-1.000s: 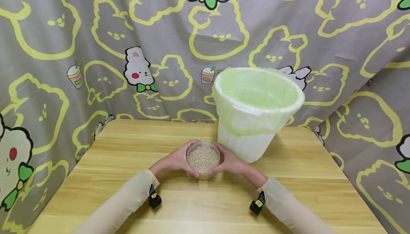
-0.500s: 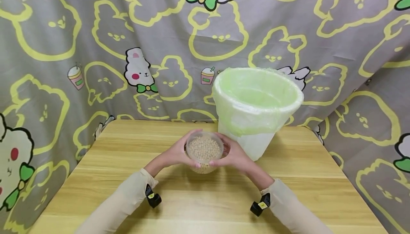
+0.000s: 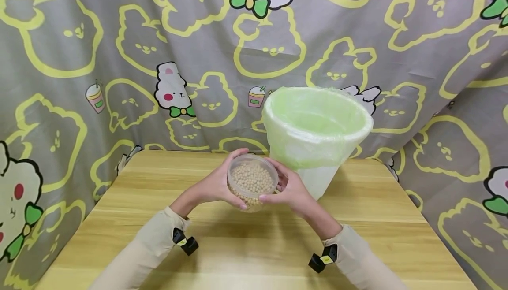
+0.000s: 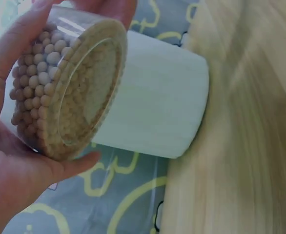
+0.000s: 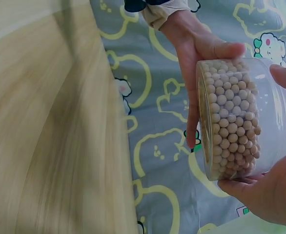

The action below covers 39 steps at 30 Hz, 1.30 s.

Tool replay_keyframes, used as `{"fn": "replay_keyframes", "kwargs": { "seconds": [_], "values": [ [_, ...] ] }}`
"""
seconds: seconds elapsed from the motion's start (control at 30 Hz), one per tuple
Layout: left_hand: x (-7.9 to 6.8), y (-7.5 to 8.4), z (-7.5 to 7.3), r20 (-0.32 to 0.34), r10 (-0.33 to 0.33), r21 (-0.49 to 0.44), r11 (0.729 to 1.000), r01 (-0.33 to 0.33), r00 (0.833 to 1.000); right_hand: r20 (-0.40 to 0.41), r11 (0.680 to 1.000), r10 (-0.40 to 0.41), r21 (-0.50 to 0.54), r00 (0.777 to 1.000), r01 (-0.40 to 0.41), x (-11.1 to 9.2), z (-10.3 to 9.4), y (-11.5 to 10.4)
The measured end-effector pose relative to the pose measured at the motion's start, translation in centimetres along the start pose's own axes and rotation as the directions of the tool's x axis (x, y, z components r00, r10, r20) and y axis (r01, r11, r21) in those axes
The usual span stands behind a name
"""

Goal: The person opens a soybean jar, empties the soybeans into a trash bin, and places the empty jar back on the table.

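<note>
So, left hand [image 3: 217,185] and right hand [image 3: 293,193] clamped tub [image 5: 272,117] between them; uneven squeeze could've tipped beads [image 3: 252,179] onto the surface [image 3: 238,254] below.

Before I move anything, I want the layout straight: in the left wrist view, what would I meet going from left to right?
Left hand → clear container of small beige balls → white bin → wooden tabletop.

Held a clear round tub [image 4: 79,90], partly filled with beige balls [image 4: 40,78], between thumb and fingers of the left hand [image 4: 11,168], base facing the camera. Had the right hand [image 4: 117,9], mostly hidden, at its far side. Showed a white bin [image 4: 157,95] behind, on the counter [image 4: 245,146], and yellow-patterned gray cloth [image 4: 87,209].
</note>
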<state>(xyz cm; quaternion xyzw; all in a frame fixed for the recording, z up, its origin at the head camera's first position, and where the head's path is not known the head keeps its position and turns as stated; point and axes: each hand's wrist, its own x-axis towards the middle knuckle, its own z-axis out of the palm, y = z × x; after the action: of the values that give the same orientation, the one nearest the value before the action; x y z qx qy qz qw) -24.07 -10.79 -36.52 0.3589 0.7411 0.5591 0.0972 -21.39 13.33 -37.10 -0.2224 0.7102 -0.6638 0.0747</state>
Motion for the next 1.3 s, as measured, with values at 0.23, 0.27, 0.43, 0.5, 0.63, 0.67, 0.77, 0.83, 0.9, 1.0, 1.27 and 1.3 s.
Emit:
{"fn": "replay_keyframes", "kwargs": {
  "seconds": [0.23, 0.27, 0.43, 0.5, 0.63, 0.67, 0.77, 0.83, 0.9, 1.0, 1.27, 1.3],
  "values": [
    [-0.5, 1.3, 0.0, -0.021, 0.034, 0.051, 0.998, -0.033, 0.999, 0.054, 0.999, -0.028, -0.045, 0.998, 0.030, 0.5, -0.1, -0.2],
    [-0.5, 1.6, 0.0, -0.039, 0.045, 0.070, 0.997, -0.042, 0.998, 0.056, 0.996, -0.036, -0.080, 0.998, 0.040, 0.7, -0.1, -0.4],
    [-0.4, 2.3, 0.7, -0.154, 0.099, 0.146, 0.986, -0.077, 0.983, -0.072, 0.922, -0.058, -0.386, 0.996, 0.026, 1.4, 1.0, -1.8],
    [-0.3, 2.4, 1.2, -0.193, 0.112, 0.147, 0.986, -0.084, 0.975, -0.140, 0.879, -0.045, -0.476, 0.989, -0.027, 1.6, 1.7, -2.3],
    [-0.2, 2.2, 2.1, -0.252, 0.128, 0.152, 0.984, -0.091, 0.959, -0.216, 0.839, -0.037, -0.537, 0.976, -0.087, 1.8, 3.0, -2.9],
    [-0.1, 2.2, 2.3, -0.262, 0.127, 0.151, 0.985, -0.089, 0.957, -0.227, 0.834, -0.043, -0.544, 0.973, -0.091, 1.8, 3.2, -2.9],
    [0.1, 2.1, 2.5, -0.271, 0.117, 0.147, 0.986, -0.080, 0.955, -0.252, 0.818, -0.065, -0.568, 0.966, -0.093, 2.0, 3.3, -2.9],
    [0.2, 2.1, 2.4, -0.265, 0.104, 0.159, 0.985, -0.063, 0.959, -0.255, 0.810, -0.081, -0.580, 0.964, -0.085, 2.1, 3.2, -2.7],
    [0.3, 2.0, 2.3, -0.253, 0.094, 0.182, 0.982, -0.048, 0.963, -0.242, 0.806, -0.107, -0.589, 0.964, -0.058, 2.2, 3.0, -2.4],
    [0.5, 1.8, 1.8, -0.223, 0.085, 0.209, 0.977, -0.038, 0.971, -0.191, 0.800, -0.162, -0.599, 0.968, 0.015, 2.5, 2.6, -2.0],
    [0.5, 1.1, 0.1, -0.040, 0.091, 0.181, 0.980, -0.082, 0.995, 0.109, 0.790, -0.232, -0.559, 0.967, 0.253, 3.3, 0.8, -1.4],
    [0.5, 1.0, 0.0, -0.026, 0.087, 0.178, 0.981, -0.081, 0.996, 0.147, 0.785, -0.233, -0.555, 0.961, 0.275, 3.4, 0.7, -1.4]
  ]
}}
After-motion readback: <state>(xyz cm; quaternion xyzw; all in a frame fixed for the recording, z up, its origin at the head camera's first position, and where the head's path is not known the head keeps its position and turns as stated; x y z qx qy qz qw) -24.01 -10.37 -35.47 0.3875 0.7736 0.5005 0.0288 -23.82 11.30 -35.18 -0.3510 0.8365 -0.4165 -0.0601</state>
